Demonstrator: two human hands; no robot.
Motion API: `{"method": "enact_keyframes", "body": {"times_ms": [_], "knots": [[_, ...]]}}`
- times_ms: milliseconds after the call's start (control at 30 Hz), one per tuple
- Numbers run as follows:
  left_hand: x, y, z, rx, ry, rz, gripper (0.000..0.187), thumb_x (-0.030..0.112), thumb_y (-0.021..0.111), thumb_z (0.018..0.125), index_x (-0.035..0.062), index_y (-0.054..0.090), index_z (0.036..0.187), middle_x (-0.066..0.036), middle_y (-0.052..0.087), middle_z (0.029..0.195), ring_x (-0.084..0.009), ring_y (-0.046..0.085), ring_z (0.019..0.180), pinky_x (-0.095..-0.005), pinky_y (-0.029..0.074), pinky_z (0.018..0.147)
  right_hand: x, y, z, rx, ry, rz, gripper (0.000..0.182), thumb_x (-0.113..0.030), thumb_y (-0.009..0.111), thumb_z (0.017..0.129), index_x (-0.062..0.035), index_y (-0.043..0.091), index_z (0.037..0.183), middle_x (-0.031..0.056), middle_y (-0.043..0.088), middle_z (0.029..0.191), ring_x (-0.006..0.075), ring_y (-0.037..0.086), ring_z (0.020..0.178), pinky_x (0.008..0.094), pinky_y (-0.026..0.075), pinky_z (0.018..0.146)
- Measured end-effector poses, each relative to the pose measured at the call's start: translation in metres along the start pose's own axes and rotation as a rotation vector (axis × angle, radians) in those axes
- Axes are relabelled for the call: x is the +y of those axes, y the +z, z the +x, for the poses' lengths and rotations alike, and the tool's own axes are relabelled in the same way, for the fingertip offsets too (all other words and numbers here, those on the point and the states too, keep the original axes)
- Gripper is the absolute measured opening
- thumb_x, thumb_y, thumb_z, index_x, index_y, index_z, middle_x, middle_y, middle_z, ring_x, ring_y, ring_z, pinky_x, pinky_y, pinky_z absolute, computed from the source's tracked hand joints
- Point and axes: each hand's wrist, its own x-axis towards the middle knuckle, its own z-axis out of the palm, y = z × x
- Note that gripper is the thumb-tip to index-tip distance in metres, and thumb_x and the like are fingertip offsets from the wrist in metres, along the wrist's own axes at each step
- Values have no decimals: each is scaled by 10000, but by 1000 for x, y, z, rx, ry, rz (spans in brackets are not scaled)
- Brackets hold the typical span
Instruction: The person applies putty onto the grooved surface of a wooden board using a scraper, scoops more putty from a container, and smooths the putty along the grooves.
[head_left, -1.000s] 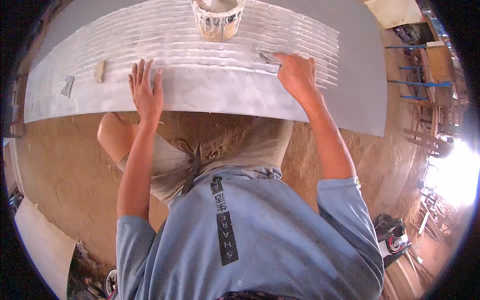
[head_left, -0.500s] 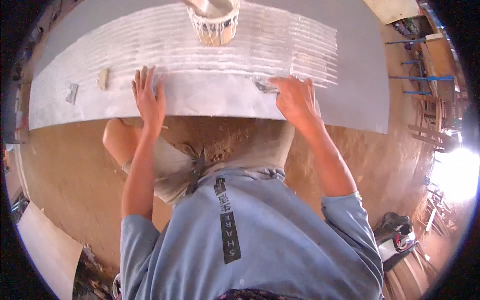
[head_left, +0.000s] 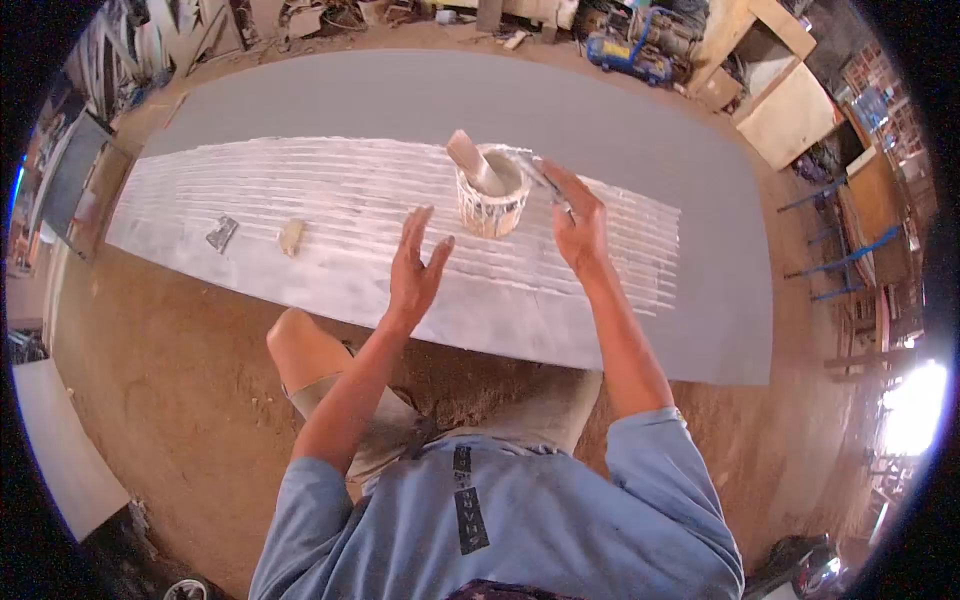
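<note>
My right hand grips a putty knife, its blade at the right rim of a smeared bucket. A broad pale wooden handle leans out of the bucket; its lower end is hidden inside. The bucket stands on a large grey panel with rows of white paste ridges across its middle. My left hand is open, fingers apart, over the near part of the panel, left of the bucket. Farther left lie a small smeared scraper blade and a yellowish block.
Beyond the panel, a blue air compressor and wooden scraps stand on the earthen floor. Blue-legged furniture lines the right side. A pale sheet lies at the lower left. My bent knee is at the panel's near edge.
My right hand has lifted the putty knife from the panel's near strip to the bucket rim. My left hand has moved toward the bucket. The head view has shifted, showing more beyond the panel.
</note>
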Motion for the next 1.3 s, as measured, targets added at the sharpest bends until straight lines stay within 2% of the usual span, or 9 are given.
{"method": "enact_keyframes", "body": {"times_ms": [300, 500, 700, 767, 900, 1033, 1100, 1233, 1300], "knots": [[-42, -96, -30, 152, -87, 311, 571, 189, 706, 928, 72, 495, 1444, -215, 436, 1525, -376, 341, 1462, -440, 324, 1178, 10, 32, 7, -108, -268, -325, 681, 151, 509, 762, -101, 575, 1391, 120, 543, 1457, 317, 482, 1368, 462, 345, 1175], [-115, -191, 12, 403, -191, 565, 670, 263, 770, 848, 71, 503, 1432, -209, 495, 1467, -409, 443, 1365, -457, 378, 1138, -3, 29, 0, -409, -224, -620, 804, 164, 492, 752, -141, 449, 1495, 91, 324, 1619, 289, 252, 1512, 489, 207, 1239], [-158, -200, 27, 319, -184, 637, 708, 301, 802, 798, 71, 529, 1410, -183, 579, 1356, -381, 538, 1247, -470, 418, 1077, -17, 18, -30, -170, -156, -515, 750, 93, 483, 797, -97, 409, 1519, 130, 326, 1615, 320, 231, 1521, 485, 179, 1248], [-148, -197, 30, 306, -282, 707, 692, 300, 791, 807, 79, 533, 1411, -181, 603, 1311, -371, 536, 1247, -462, 408, 1082, -15, 26, -54, 95, 92, -162, 768, 59, 471, 823, -84, 321, 1563, 145, 263, 1641, 306, 211, 1530, 469, 161, 1255], [-142, -198, 28, 235, -199, 741, 761, 283, 804, 810, 92, 469, 1467, -189, 616, 1276, -363, 550, 1227, -447, 428, 1059, -7, 63, -114, 213, 458, 143, 578, -73, 496, 963, -33, 373, 1527, 161, 439, 1541, 286, 427, 1413, 432, 331, 1177], [-47, -152, 16, 93, -98, 346, 815, 217, 821, 805, 98, 423, 1506, -191, 602, 1316, -348, 577, 1211, -439, 459, 1063, -57, 75, -124, -224, 532, 333, 427, -225, 581, 1007, 12, 572, 1362, 175, 680, 1237, 264, 642, 1125, 360, 509, 942], [0, -107, -11, -61, 125, 158, 765, 193, 804, 830, 91, 443, 1496, -181, 593, 1358, -334, 574, 1234, -429, 461, 1067, -87, 83, -121, -244, 744, 835, 352, -231, 573, 1020, 6, 635, 1273, 119, 706, 1147, 166, 654, 990, 295, 525, 825], [38, -38, -60, -398, 263, 73, 761, 139, 805, 822, 67, 448, 1490, -185, 484, 1495, -373, 490, 1344, -439, 439, 1088, -80, 85, -142, -312, 853, 772, 325, -233, 562, 1032, 1, 641, 1244, 71, 706, 1077, 109, 631, 921, 276, 519, 774], [46, -19, -68, -389, 232, -49, 890, 134, 839, 761, 67, 383, 1522, -177, 501, 1476, -384, 484, 1345, -459, 428, 1110, -77, 76, -156, -55, 773, 652, 328, -256, 581, 1026, 9, 651, 1205, 36, 695, 1021, 105, 626, 887, 277, 521, 747]]}}
